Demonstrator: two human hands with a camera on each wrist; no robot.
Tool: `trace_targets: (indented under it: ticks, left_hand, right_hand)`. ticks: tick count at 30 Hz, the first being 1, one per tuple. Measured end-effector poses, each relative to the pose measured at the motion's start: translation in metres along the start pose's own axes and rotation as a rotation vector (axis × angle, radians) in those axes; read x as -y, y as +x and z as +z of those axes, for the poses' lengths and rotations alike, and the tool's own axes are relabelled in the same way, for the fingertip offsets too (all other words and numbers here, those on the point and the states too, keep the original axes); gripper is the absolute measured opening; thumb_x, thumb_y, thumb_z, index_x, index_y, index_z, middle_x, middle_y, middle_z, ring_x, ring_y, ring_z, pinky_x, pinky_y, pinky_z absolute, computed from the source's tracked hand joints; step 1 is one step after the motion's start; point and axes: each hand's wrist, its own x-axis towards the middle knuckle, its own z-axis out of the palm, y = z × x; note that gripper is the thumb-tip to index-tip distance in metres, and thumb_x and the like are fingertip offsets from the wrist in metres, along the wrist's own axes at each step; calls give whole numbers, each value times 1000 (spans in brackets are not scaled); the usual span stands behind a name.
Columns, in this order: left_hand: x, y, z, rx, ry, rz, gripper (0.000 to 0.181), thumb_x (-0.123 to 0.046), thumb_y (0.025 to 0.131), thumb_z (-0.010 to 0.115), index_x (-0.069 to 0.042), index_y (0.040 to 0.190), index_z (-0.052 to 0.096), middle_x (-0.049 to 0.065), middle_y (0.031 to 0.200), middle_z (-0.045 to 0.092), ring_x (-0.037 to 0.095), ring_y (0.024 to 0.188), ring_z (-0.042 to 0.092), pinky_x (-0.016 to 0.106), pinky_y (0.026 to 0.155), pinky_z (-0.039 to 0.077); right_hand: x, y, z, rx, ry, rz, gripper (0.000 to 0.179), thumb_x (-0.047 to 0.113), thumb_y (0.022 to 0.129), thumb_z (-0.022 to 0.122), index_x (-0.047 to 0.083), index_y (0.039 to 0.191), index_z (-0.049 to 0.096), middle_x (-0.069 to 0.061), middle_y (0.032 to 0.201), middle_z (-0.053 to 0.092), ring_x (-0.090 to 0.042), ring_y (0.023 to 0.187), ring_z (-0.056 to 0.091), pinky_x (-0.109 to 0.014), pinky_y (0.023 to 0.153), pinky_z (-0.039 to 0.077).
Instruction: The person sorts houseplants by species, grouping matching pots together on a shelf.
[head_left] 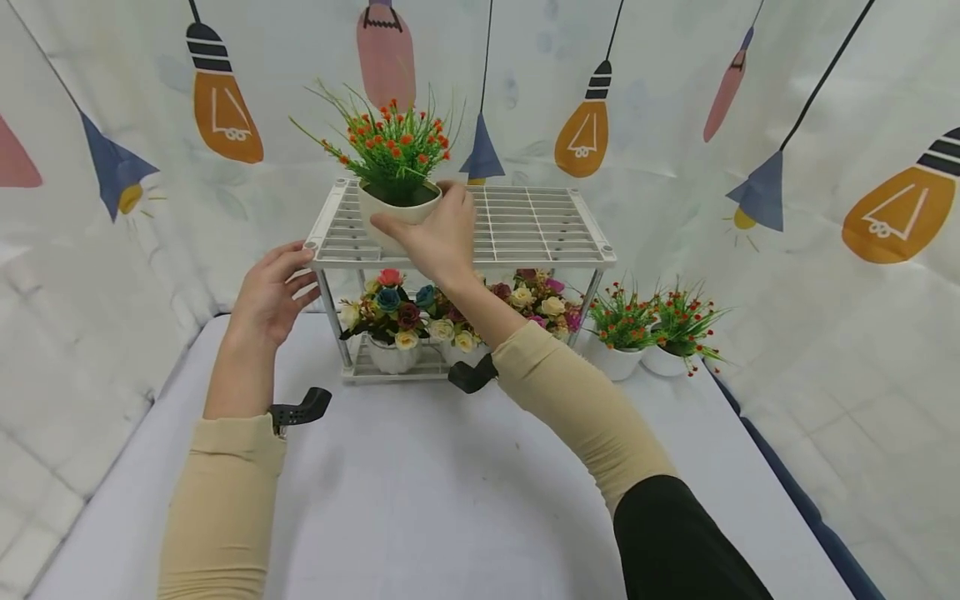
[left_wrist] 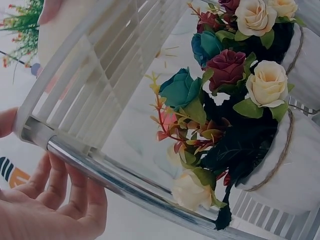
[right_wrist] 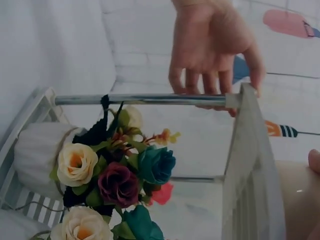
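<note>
My right hand (head_left: 447, 236) grips a white flower pot (head_left: 378, 218) by its side, thumb at the front and fingers round the far side. Green grass and small orange-red flowers (head_left: 397, 146) fill the pot, which stands upright at the left part of the white rack's slatted top shelf (head_left: 532, 221). With its thumb and fingers, my left hand (head_left: 264, 293) holds the front left corner of the rack. In the left wrist view those fingers (left_wrist: 55, 182) lie against the metal post (left_wrist: 100, 167), just below the corner.
On the rack's lower shelf stand several white pots of artificial roses (head_left: 390, 321), partly hidden by my right forearm. Two white pots with orange-flowered grass (head_left: 618, 329) stand on the white-covered table (head_left: 420, 483), right of the rack. A lamp-patterned curtain (head_left: 660, 192) hangs behind.
</note>
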Motion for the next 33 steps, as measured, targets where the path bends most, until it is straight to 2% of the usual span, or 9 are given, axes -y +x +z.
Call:
trace_targets:
  ticks: [4, 10, 13, 18, 24, 28, 31, 33]
  left_hand:
    - [0, 0, 0, 1, -5, -11, 56, -32, 99, 71, -14, 145, 46, 1, 132, 54, 16, 113, 54, 37, 103, 35]
    - [-3, 1, 0, 8, 29, -2, 58, -35, 100, 70, -15, 148, 45, 0, 133, 53, 16, 116, 53, 39, 106, 34]
    - [-5, 2, 0, 16, 41, 6, 55, -35, 101, 69, -15, 147, 45, 0, 133, 52, 16, 116, 53, 38, 105, 34]
    - [-7, 0, -2, 21, 55, -4, 57, -36, 101, 69, -15, 148, 44, -1, 133, 52, 16, 117, 53, 39, 106, 34]
    - [-8, -3, -6, 9, 26, -5, 59, -33, 101, 69, -13, 150, 41, -1, 131, 52, 16, 115, 53, 38, 106, 34]
    - [-5, -3, -4, 14, 29, -6, 58, -33, 100, 70, -13, 148, 42, 0, 131, 53, 16, 114, 53, 37, 103, 36]
    - [-3, -3, -2, 17, 22, -10, 57, -33, 100, 70, -13, 147, 44, 1, 132, 53, 16, 115, 53, 36, 102, 36]
    - [-3, -4, -2, 15, 21, -6, 56, -32, 100, 70, -13, 146, 44, 2, 134, 53, 16, 114, 54, 35, 101, 37]
  right_hand:
    - [6, 5, 15, 5, -91, 24, 99, 63, 75, 85, 8, 143, 36, -6, 133, 42, -17, 114, 44, -31, 93, 44]
    - [15, 15, 30, -38, -207, 83, 106, 73, 72, 81, 9, 142, 34, -7, 132, 38, -18, 112, 41, -29, 91, 44]
    - [18, 16, 33, -37, -211, 92, 111, 75, 71, 80, 10, 146, 30, -7, 136, 36, -17, 114, 40, -29, 94, 44]
    - [18, 4, 28, 16, -79, 58, 111, 66, 73, 85, 13, 152, 27, -8, 142, 34, -16, 119, 39, -32, 96, 45]
    - [12, -25, 7, 99, 80, -28, 104, 50, 79, 88, 12, 154, 27, -7, 145, 35, -16, 123, 41, -34, 94, 47]
    - [-13, -52, -17, 132, 179, -140, 80, 35, 88, 84, 7, 147, 38, -10, 138, 41, -20, 119, 44, -34, 93, 46]
    - [-41, -78, -36, 138, 245, -249, 58, 18, 93, 79, -1, 137, 48, -17, 132, 48, -27, 115, 49, -42, 94, 49]
    - [-60, -95, -47, 146, 272, -277, 49, 11, 94, 77, -4, 133, 51, -19, 130, 51, -32, 115, 51, -50, 94, 49]
